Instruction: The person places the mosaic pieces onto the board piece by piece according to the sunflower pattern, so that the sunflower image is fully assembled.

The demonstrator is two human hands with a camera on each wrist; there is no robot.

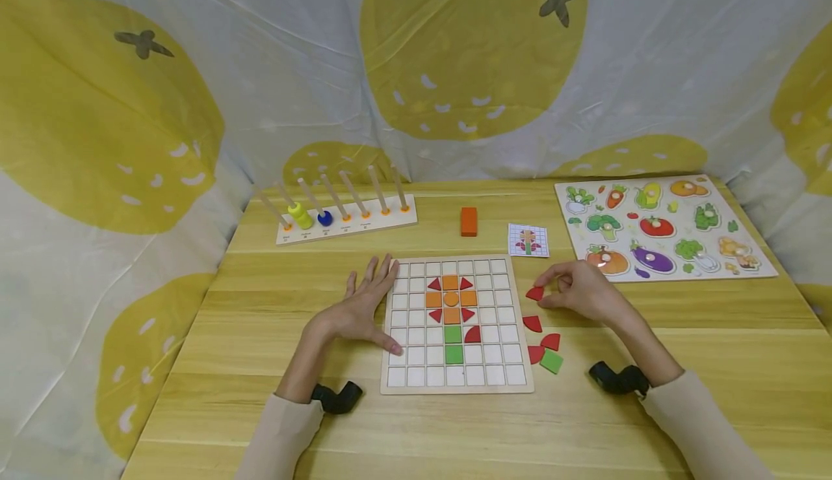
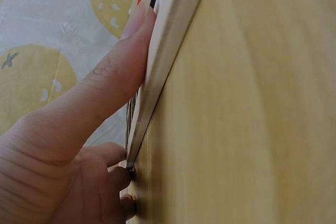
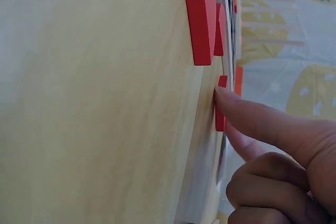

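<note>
Sleeves: our two cream cuffs (image 1: 286,429) sit nearest the lens, at 6 o'clock.
Red piece: we pinch a red quarter-round tile (image 1: 535,293) lying on the table, at 3 o'clock of the grid board (image 1: 455,382).
Right hand: our right hand (image 1: 578,291) has thumb and forefinger closed on that tile, other fingers curled.
Left hand: our left hand (image 1: 364,314) lies flat, fingers straight and spread, thumb pressing the board's left edge, we judge to steady it.
Spare tiles: red and green pieces (image 1: 544,350) wait at 4 o'clock.
Pattern card: flower card (image 1: 528,240) at 1 o'clock, within sight for copying.
Beyond: orange block (image 1: 469,221), peg rack (image 1: 344,213), vegetable puzzle (image 1: 663,227).
</note>
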